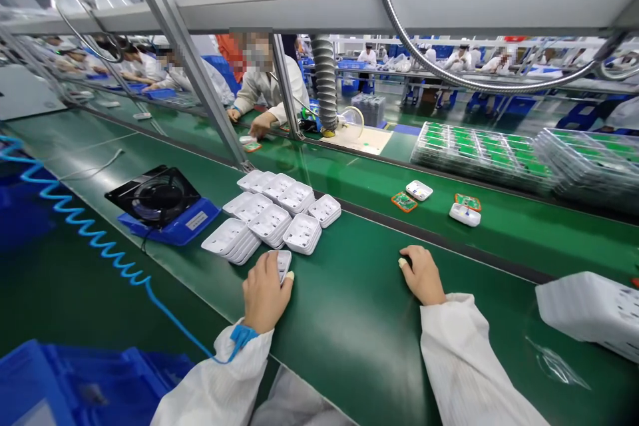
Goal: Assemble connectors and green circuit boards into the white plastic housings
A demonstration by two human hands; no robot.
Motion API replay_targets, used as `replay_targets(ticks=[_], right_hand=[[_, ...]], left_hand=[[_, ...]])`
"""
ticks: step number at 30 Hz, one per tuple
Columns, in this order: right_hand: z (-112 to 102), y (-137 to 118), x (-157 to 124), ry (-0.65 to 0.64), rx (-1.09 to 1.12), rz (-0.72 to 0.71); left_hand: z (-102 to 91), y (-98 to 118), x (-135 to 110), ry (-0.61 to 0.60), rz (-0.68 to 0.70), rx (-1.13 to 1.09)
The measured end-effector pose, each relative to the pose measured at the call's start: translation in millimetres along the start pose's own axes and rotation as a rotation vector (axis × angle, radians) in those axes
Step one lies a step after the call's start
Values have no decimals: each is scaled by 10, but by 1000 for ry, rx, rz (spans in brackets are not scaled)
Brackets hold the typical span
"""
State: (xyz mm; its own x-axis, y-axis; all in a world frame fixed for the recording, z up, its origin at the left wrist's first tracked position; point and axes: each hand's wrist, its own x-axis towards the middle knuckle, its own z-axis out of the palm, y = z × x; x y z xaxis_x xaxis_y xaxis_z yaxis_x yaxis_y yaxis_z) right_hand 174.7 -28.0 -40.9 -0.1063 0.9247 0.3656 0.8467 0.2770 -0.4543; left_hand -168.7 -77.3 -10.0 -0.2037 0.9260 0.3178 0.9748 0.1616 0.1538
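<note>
My left hand [267, 293], with a blue strap at its wrist, is closed over a white plastic casing [283, 263] at the near end of the stacks. Its palm side is hidden. Just beyond lie several stacks of white plastic casings [269, 219] with small holes in them. My right hand [422, 274] rests by the dark strip along the conveyor, thumb and forefinger slightly apart, with nothing visible in it. Past it on the belt are two white casings [419, 190] [465, 214], each beside a green circuit board with an orange edge [404, 202] [468, 202].
A black fan [160, 196] on a blue base stands left of the stacks. More white casings [592, 313] are piled at right. Clear trays of green boards [479, 153] sit across the belt. A blue coiled cord [94, 233] runs to my wrist. A co-worker [272, 90] sits opposite.
</note>
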Motion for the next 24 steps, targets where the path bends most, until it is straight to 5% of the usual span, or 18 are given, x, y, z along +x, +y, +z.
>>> replay_targets(ticks=[5,10,15,19,22,24], right_hand=[[-21,-33,-15,6,3,10],[-14,-40,-5,-1,5,30],[-32,-50,-19,6,21,20],[-44,-72,-25,22,18,12],[-26,-83,-5,44,3,10],[-7,-87,16,57,-15,24]], left_hand=[[-32,144,-346,-56,155,-83],[-118,681,-578,-177,488,-321],[27,1321,-132,-177,574,-364],[250,1555,284,-89,471,-321],[355,1650,338,17,453,-373],[374,1726,247,-2,575,-462]])
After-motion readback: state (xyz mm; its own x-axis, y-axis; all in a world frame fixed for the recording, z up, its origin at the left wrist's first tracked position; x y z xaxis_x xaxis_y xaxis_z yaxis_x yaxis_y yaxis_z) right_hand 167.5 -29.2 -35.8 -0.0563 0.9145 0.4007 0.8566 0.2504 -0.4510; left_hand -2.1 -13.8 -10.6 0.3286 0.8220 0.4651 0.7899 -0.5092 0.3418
